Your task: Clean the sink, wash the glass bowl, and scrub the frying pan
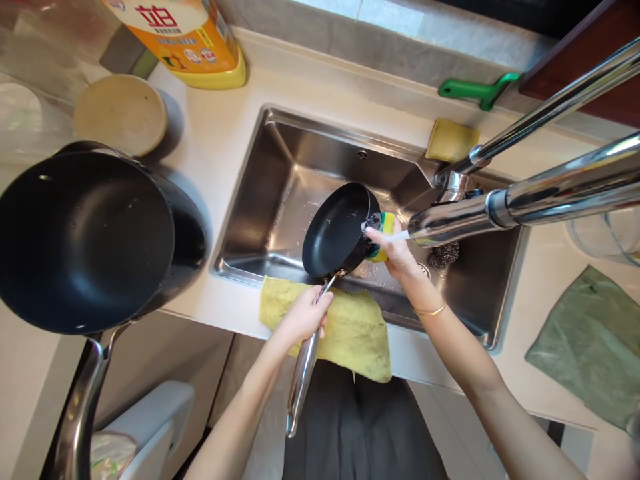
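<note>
A black frying pan (335, 230) is held tilted over the stainless steel sink (285, 193). My left hand (306, 313) is closed around its long metal handle near the sink's front edge. My right hand (397, 250) grips a yellow and green sponge (384, 237) against the outer right side of the pan, and some foam shows at the rim there. Water runs from the chrome faucet (450, 223) onto the right hand. Under the pan handle a yellow cloth (350, 327) drapes over the counter's front edge.
Left of the sink stands a large black pot (90, 240) with a long handle, near a beige round lid (120, 113) and an orange detergent bottle (200, 53). A steel scourer (444, 255), yellow sponge (453, 140), green-handled tool (477, 90) and green cloth (590, 347) lie to the right.
</note>
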`<state>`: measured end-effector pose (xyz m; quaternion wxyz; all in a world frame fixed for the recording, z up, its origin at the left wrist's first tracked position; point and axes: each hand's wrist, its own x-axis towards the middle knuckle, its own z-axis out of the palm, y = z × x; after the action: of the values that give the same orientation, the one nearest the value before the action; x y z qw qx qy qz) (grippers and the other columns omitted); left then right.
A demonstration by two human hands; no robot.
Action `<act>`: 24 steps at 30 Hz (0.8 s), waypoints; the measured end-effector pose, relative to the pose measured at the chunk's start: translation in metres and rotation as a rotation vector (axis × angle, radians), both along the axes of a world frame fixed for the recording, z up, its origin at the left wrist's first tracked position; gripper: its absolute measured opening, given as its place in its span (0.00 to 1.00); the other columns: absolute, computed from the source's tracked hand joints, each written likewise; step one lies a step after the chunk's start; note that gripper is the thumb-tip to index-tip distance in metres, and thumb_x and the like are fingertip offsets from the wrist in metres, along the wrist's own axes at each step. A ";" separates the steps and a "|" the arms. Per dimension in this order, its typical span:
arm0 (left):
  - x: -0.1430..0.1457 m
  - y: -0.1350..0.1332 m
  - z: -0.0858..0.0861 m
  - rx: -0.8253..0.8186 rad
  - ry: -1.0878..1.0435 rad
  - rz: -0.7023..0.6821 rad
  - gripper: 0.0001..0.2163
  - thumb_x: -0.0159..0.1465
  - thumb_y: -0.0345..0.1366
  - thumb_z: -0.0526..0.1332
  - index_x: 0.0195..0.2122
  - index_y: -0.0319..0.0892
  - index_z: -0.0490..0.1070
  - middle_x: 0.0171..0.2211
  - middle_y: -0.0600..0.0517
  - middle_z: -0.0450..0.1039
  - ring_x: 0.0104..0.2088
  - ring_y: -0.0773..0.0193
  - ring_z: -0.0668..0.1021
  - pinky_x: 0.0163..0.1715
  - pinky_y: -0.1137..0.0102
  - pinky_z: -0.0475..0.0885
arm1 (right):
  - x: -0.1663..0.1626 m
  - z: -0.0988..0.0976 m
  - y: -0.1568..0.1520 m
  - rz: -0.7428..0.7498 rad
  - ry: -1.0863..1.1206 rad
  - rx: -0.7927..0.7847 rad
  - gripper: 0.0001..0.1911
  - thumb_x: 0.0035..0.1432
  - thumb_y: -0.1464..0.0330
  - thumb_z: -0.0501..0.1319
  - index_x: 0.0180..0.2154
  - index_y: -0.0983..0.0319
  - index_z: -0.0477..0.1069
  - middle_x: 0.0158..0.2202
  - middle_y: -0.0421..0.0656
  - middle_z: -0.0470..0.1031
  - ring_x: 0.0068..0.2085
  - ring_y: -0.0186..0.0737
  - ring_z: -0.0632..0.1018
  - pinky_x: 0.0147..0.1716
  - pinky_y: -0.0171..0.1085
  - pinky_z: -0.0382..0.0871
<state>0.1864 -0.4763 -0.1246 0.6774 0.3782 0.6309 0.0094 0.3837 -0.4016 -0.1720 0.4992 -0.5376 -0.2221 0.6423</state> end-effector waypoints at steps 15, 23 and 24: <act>-0.004 -0.012 0.006 -0.008 -0.058 0.078 0.13 0.63 0.46 0.51 0.28 0.43 0.54 0.14 0.63 0.61 0.10 0.72 0.68 0.12 0.79 0.59 | -0.012 0.018 0.003 -0.022 -0.096 0.072 0.25 0.43 0.67 0.69 0.45 0.55 0.69 0.43 0.36 0.75 0.49 0.37 0.75 0.57 0.42 0.68; -0.005 -0.018 0.002 0.083 0.038 0.085 0.13 0.63 0.47 0.52 0.28 0.44 0.56 0.14 0.62 0.62 0.11 0.70 0.70 0.13 0.77 0.63 | -0.013 0.012 0.011 0.035 -0.084 0.039 0.13 0.50 0.62 0.65 0.40 0.54 0.71 0.44 0.38 0.76 0.54 0.41 0.73 0.55 0.43 0.69; -0.006 -0.018 0.001 0.104 0.063 0.077 0.13 0.63 0.47 0.52 0.27 0.44 0.56 0.14 0.62 0.62 0.12 0.69 0.70 0.13 0.76 0.63 | -0.011 0.008 0.012 0.045 -0.093 0.033 0.12 0.52 0.61 0.63 0.40 0.53 0.71 0.45 0.38 0.76 0.55 0.41 0.72 0.55 0.43 0.69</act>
<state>0.1807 -0.4943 -0.1233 0.6357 0.3885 0.6646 0.0565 0.3724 -0.3899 -0.1637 0.4827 -0.5536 -0.2676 0.6237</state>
